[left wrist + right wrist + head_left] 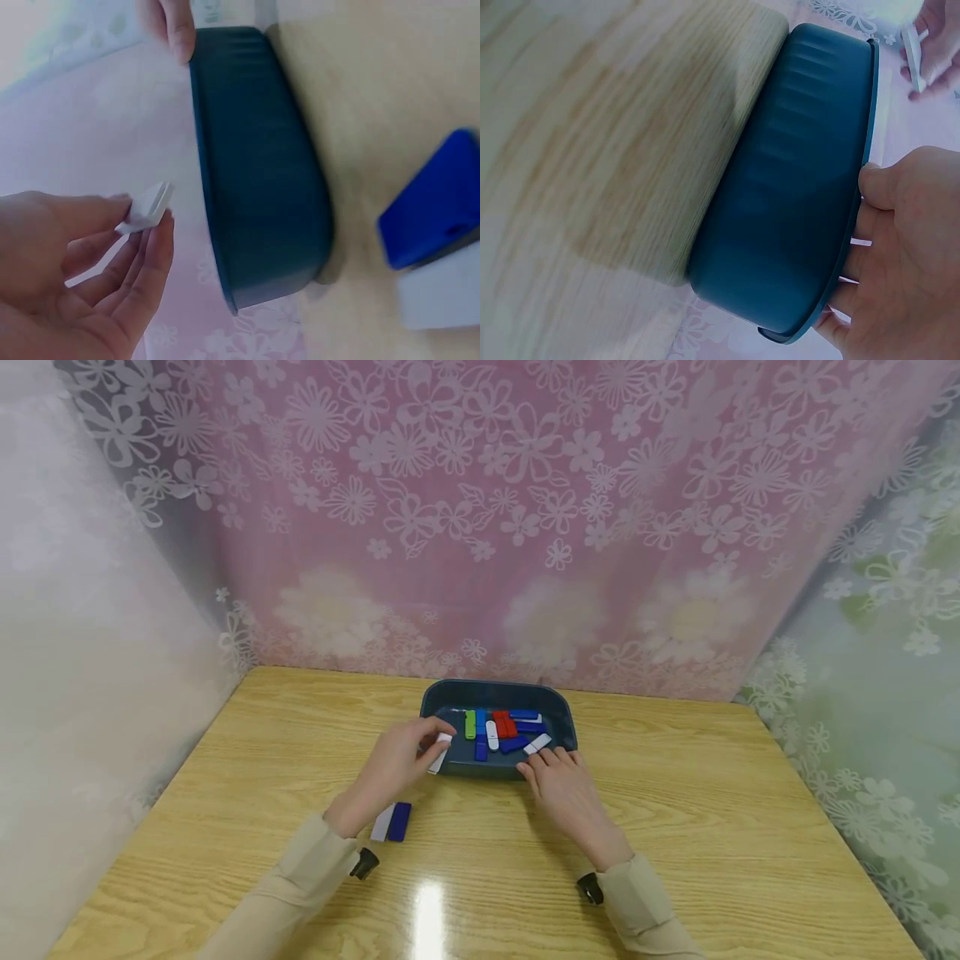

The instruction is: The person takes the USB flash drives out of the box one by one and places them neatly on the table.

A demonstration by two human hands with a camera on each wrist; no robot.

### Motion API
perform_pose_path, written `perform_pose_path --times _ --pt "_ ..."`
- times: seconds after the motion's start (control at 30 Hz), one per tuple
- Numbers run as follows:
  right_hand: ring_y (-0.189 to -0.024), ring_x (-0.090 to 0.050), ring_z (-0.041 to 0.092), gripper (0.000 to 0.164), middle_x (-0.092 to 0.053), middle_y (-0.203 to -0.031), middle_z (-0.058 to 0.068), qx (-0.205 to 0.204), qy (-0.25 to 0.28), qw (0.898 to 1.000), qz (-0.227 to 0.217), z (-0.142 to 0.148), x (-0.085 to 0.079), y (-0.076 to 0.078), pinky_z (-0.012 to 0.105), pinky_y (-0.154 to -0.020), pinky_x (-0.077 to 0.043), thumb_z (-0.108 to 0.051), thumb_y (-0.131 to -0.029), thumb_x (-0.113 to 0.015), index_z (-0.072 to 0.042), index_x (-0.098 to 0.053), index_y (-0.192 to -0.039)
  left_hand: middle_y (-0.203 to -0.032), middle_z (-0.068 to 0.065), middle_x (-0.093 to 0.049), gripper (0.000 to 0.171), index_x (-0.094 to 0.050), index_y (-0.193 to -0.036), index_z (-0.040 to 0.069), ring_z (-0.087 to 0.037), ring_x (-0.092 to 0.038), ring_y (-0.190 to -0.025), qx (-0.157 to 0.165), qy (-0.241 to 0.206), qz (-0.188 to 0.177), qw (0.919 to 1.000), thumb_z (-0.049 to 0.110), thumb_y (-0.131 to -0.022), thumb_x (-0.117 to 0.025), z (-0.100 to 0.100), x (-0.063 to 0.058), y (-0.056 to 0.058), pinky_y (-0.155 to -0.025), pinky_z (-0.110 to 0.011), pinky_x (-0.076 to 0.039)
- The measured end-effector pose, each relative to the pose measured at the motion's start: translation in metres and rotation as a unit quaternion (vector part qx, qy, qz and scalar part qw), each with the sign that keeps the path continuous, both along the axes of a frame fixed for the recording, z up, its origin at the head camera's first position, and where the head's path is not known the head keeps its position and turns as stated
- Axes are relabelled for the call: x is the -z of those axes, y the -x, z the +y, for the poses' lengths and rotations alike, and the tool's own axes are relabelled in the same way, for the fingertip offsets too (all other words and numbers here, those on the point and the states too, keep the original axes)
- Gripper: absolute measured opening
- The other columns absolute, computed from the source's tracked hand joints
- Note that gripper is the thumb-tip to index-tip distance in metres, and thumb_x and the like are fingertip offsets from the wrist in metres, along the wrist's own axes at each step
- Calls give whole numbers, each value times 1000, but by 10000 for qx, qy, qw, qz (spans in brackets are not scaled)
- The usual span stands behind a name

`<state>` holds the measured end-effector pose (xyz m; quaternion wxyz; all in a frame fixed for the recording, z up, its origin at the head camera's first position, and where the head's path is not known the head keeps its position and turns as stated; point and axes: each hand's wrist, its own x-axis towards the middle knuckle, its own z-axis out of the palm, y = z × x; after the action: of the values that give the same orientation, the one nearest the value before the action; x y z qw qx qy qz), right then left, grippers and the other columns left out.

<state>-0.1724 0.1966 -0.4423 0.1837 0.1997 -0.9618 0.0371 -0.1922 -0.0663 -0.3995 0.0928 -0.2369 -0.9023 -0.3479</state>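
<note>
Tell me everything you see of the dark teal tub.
The tub is dark teal and looks like smooth plastic: a rounded rectangle, open on top, with a thin rim and walls that narrow toward the base. It stands upright on the wooden table, close to the back edge. Small flat pieces in green, blue, red and white lie inside. The right hand grips its rim at the near right corner.

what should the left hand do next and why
Probably lower the held white piece into the container and release it: the left hand pinches it just above the container, the right hand grips the container's near right edge, and the head view shows some room left of the green piece.
</note>
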Motion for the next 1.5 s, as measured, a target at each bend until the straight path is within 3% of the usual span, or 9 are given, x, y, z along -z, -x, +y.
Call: perform_pose_path --times 0.13,0.23,0.5,0.67,0.77,1.0,1.17,1.5 --pt "-92 -61 33 27 -69 -91 10 12 -9 10000 11 0 0 0 47 -85 -47 -28 -103 -58 -6 -68 -93 -90 3 -70 15 -73 -112 13 -10 -68 -80 230 101 -371 9990 14 -97 -68 -6 10 -9 -66 -23 -52" --pt "-91 -61 33 27 -69 -91 10 11 -9 10000 35 0 0 0 46 -84 -46 -28 -103 -58 -6 -68 -92 -92 2 -71 16 -73 -112 11 -11 -68 -80 338 170 -450 9983 14 -98 -68 -9 16 -13 -65 -22 -51" --pt "-91 -61 32 27 -69 -90 9 12 -35 10000 -6 0 0 0 47 -84 -46 -29 -103 -58 -6 -67 -92 -93 -3 -72 17 -71 -109 8 -17 -69 -81 295 375 -732 9962 6 -93 -72 -12 35 -19 -69 -28 -56" --pt "-94 -62 33 27 -69 -93 10 35 -7 10000 -85 0 -1 0 48 -87 -47 -29 -104 -56 -6 -68 -94 -94 -5 -70 27 -69 -113 4 -17 -66 -82 186 454 -1214 9914 1 -87 -77 -13 40 -18 -71 -32 -55" --pt "-95 -62 33 28 -70 -95 11 54 -24 9999 -120 -1 -2 0 49 -88 -47 -29 -104 -56 -6 -69 -96 -91 -3 -67 30 -70 -113 3 -14 -61 -79 167 589 -1297 9897 0 -85 -79 -14 42 -17 -69 -31 -53" --pt "-95 -62 34 28 -70 -95 11 50 -26 9999 -133 -1 -2 0 49 -88 -47 -29 -104 -56 -6 -69 -96 -90 -5 -64 29 -74 -110 3 -14 -51 -76 93 996 -988 9901 5 -82 -82 -17 45 -14 -69 -32 -46" --pt "-96 -62 34 28 -70 -95 11 49 -14 9999 -155 -1 -2 0 49 -90 -46 -29 -104 -56 -5 -69 -97 -96 -9 -67 30 -75 -110 1 -20 -56 -83 122 1218 -810 9892 7 -82 -83 -19 45 -14 -77 -39 -49" --pt "-95 -61 34 27 -69 -93 11 47 -9 9999 -148 0 -1 0 49 -89 -46 -29 -104 -56 -6 -68 -94 -99 -7 -68 34 -74 -110 3 -19 -58 -85 404 1243 -721 9888 16 -80 -86 -25 46 -15 -80 -39 -50"
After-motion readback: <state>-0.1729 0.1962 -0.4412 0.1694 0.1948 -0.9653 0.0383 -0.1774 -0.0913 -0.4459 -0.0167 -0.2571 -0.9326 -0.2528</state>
